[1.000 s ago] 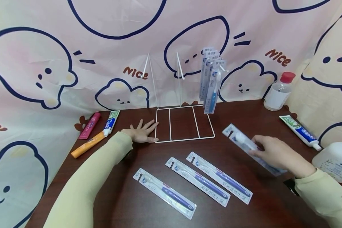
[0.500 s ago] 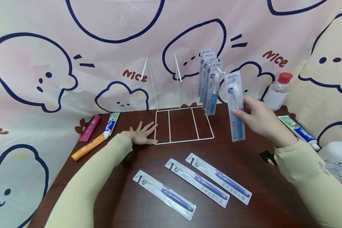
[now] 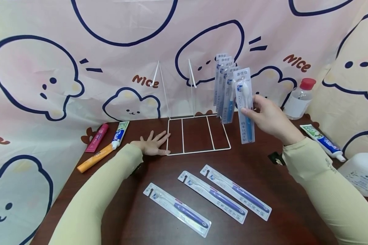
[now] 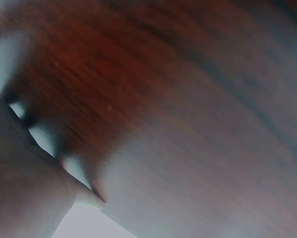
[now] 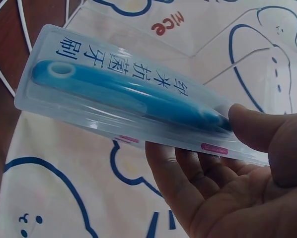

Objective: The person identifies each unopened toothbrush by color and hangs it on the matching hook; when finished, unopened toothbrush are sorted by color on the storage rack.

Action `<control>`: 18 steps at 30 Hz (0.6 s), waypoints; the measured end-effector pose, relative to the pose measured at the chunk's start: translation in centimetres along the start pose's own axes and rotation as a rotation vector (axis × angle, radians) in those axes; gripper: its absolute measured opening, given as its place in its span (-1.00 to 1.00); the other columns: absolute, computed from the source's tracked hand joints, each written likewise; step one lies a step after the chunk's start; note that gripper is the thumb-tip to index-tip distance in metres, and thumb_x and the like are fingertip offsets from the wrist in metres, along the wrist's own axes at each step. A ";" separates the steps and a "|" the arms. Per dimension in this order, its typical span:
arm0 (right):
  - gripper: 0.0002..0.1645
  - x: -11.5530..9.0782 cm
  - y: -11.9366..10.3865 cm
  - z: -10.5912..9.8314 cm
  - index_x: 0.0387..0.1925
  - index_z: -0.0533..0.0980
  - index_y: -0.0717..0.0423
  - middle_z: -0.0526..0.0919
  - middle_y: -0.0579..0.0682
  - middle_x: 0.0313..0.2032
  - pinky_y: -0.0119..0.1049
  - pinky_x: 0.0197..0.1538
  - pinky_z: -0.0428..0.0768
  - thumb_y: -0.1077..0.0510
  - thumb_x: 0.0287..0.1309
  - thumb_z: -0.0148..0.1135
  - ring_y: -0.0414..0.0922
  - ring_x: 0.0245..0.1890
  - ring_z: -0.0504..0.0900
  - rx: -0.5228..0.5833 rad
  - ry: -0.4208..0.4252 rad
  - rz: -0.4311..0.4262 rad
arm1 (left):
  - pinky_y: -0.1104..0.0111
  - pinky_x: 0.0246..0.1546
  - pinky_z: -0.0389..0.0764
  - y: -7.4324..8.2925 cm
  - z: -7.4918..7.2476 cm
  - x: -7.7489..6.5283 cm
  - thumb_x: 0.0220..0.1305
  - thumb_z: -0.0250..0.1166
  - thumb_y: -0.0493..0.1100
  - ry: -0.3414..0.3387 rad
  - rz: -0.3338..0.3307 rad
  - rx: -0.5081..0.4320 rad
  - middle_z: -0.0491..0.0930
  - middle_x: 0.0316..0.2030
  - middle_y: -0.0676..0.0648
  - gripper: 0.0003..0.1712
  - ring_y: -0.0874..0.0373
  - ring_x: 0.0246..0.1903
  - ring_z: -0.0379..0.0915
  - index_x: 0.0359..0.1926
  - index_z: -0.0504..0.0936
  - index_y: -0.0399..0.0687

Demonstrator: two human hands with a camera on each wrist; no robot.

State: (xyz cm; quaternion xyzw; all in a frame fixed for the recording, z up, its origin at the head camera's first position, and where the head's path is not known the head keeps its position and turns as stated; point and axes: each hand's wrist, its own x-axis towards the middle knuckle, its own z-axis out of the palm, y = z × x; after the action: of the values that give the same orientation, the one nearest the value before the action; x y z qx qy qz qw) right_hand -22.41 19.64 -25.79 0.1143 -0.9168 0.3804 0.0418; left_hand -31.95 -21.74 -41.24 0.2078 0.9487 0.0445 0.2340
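The head camera looks forward and down across the table (image 3: 248,234), far enough back to frame both hands, the wire rack (image 3: 182,136) and the printed backdrop (image 3: 125,61). The left wrist camera faces the tabletop at close range, with the left hand (image 3: 153,144) cut off at lower left; focus is soft. The right wrist camera faces the packaged toothbrush (image 3: 244,98) closely, past the right hand (image 3: 271,115); the head view shares both, plus backdrop.
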 end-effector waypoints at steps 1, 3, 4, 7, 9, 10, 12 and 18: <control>-0.26 0.2 0.2 0.1 0.28 0.17 0.12 0.38 0.21 0.12 0.19 -0.15 0.47 -0.18 0.20 0.03 0.19 -0.05 0.50 0.006 -0.003 0.001 | -0.40 0.01 -0.40 0.0 0.0 0.0 0.01 -0.11 0.58 -0.001 0.000 0.001 -0.52 0.40 0.14 0.05 -0.25 0.31 -0.68 0.40 -0.39 0.44; -0.27 0.7 0.6 0.4 0.28 0.18 0.14 0.38 0.21 0.12 0.19 -0.13 0.46 -0.17 0.22 0.02 0.18 -0.03 0.50 0.019 -0.010 0.002 | -0.40 0.01 -0.41 0.0 0.0 0.1 0.02 -0.12 0.58 -0.005 0.000 0.002 -0.53 0.40 0.15 0.05 -0.26 0.31 -0.68 0.40 -0.40 0.44; -0.27 0.9 0.8 0.5 0.28 0.17 0.14 0.38 0.21 0.13 0.18 -0.12 0.46 -0.17 0.22 0.01 0.17 -0.02 0.50 0.027 -0.015 0.005 | -0.39 0.02 -0.40 0.0 0.0 0.1 0.02 -0.12 0.58 -0.007 -0.004 0.004 -0.54 0.40 0.16 0.05 -0.25 0.31 -0.68 0.39 -0.40 0.46; -0.25 1.8 1.3 0.8 0.32 0.14 0.09 0.35 0.18 0.16 0.19 -0.07 0.43 -0.17 0.22 0.01 0.16 0.02 0.46 0.050 -0.035 0.008 | -0.39 0.01 -0.41 0.0 -0.1 0.0 0.02 -0.12 0.58 -0.007 -0.004 -0.003 -0.53 0.40 0.15 0.04 -0.25 0.31 -0.68 0.40 -0.39 0.45; -0.25 2.4 1.6 1.0 0.35 0.12 0.05 0.34 0.16 0.19 0.18 -0.02 0.40 -0.18 0.23 0.00 0.14 0.06 0.44 0.065 -0.051 0.006 | -0.38 0.03 -0.41 0.0 -0.1 0.0 0.02 -0.11 0.58 -0.009 -0.010 -0.005 -0.53 0.40 0.16 0.04 -0.24 0.31 -0.68 0.39 -0.39 0.46; -0.25 2.8 1.8 1.1 0.36 0.11 0.02 0.33 0.15 0.20 0.18 0.00 0.39 -0.18 0.23 0.00 0.14 0.08 0.42 0.075 -0.060 0.004 | -0.39 0.02 -0.41 0.0 -0.2 -0.1 0.02 -0.11 0.58 -0.008 -0.008 -0.008 -0.52 0.40 0.15 0.04 -0.25 0.31 -0.68 0.40 -0.39 0.45; -0.27 3.4 2.0 1.2 0.37 0.10 -0.02 0.32 0.12 0.22 0.16 0.03 0.38 -0.16 0.25 -0.01 0.12 0.11 0.40 0.094 -0.077 -0.001 | -0.39 0.01 -0.41 0.1 -0.2 -0.1 0.02 -0.11 0.57 -0.009 -0.002 -0.009 -0.51 0.41 0.13 0.05 -0.26 0.31 -0.68 0.41 -0.38 0.42; -0.33 5.0 2.3 1.6 0.36 0.13 -0.05 0.32 0.10 0.23 0.07 0.07 0.37 -0.09 0.27 0.01 0.07 0.14 0.39 0.145 -0.095 -0.021 | -0.40 0.01 -0.42 0.1 -0.2 -0.1 0.03 -0.11 0.56 -0.018 0.001 0.000 -0.51 0.41 0.10 0.06 -0.26 0.31 -0.68 0.41 -0.38 0.39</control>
State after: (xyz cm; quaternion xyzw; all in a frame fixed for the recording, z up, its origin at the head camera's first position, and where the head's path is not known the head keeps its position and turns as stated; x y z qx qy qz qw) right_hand -27.78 19.24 -27.68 0.1445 -0.8866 0.4393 -0.0060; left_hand -31.90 -21.68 -40.94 0.2086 0.9465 0.0429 0.2425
